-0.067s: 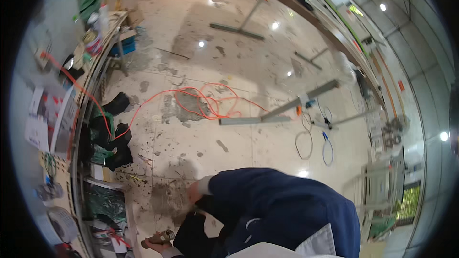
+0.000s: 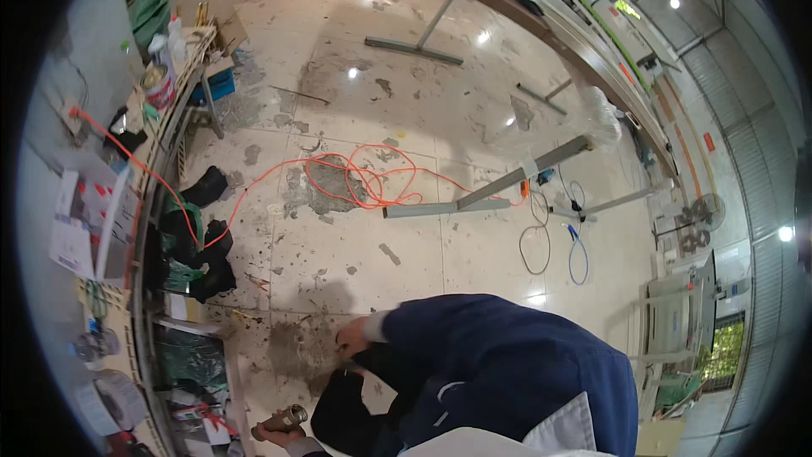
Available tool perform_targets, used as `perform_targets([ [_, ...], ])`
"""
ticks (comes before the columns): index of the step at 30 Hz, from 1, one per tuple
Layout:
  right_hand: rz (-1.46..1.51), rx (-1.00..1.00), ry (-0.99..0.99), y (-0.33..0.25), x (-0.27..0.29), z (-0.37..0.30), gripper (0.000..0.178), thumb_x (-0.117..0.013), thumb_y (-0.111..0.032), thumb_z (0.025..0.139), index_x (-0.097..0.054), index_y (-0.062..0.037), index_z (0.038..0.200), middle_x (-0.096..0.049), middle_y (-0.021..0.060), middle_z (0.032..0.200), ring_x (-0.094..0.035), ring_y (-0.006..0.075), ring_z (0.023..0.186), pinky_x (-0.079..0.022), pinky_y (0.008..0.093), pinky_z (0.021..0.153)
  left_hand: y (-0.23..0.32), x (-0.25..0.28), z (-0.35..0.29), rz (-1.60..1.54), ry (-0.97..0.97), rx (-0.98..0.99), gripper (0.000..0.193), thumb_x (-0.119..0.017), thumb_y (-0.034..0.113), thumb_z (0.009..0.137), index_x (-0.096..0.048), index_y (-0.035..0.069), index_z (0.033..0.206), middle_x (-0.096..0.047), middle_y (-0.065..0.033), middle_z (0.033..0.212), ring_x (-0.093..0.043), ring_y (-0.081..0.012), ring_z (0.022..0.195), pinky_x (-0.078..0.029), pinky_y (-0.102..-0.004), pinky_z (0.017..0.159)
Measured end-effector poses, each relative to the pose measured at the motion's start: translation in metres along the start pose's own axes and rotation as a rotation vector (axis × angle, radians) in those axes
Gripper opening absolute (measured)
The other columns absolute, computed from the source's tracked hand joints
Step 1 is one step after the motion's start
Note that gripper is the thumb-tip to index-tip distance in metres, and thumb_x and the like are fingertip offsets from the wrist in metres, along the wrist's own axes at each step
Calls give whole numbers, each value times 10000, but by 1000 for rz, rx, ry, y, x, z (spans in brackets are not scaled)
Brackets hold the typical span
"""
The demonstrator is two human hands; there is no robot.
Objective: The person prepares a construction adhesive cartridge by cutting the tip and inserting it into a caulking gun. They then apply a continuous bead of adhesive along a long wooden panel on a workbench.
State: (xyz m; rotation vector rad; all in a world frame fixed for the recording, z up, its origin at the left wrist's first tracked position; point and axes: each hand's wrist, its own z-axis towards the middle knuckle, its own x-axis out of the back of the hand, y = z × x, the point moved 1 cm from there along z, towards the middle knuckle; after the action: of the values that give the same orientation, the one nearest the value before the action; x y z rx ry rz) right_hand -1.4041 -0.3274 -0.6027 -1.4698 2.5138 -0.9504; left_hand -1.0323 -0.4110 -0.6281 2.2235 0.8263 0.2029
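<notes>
Low at the lower left, my left hand (image 2: 277,436) is closed around a short brownish cylinder (image 2: 289,416) with a shiny ring-like end. The cylinder lies tilted, that end pointing up and to the right; I cannot tell its exact kind. My right hand (image 2: 355,335) reaches out of a navy sleeve (image 2: 457,326) above a dark stained patch of floor (image 2: 296,347), near my bent knee in dark trousers (image 2: 345,406). Its fingers are curled and partly hidden, and whatever they hold is too small to make out.
A cluttered shelf bench (image 2: 145,228) runs along the left wall, black bags (image 2: 216,267) beneath it. An orange cable (image 2: 364,178) loops over the floor to a grey metal table leg (image 2: 524,176). A long table (image 2: 541,34) stands far right; a blue-ended hose (image 2: 578,256) lies nearby.
The view has shifted slightly and grown sharper. My right hand sits a little farther right; my left hand keeps its hold on the cylinder.
</notes>
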Motion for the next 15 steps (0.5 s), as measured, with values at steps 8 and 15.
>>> perform_targets([
  [8, 383, -233, 196, 94, -49, -264, 380, -703, -400, 802, -758, -25, 827, -737, 156, 867, -709, 309, 764, -564, 466, 703, 142, -45, -146, 391, -130, 175, 431, -635, 532, 888, -532, 114, 860, -603, -51, 744, -609, -216, 701, -521, -384, 645],
  [15, 595, -189, 1286, 157, 85, -505, 326, -591, -383, 950, -728, -87, 963, -700, 205, 881, -691, 355, 846, -521, 447, 750, 125, -94, -308, -98, -46, -62, 424, -620, 549, 889, -536, 135, 857, -632, -27, 724, -630, -187, 630, -551, -347, 576],
])
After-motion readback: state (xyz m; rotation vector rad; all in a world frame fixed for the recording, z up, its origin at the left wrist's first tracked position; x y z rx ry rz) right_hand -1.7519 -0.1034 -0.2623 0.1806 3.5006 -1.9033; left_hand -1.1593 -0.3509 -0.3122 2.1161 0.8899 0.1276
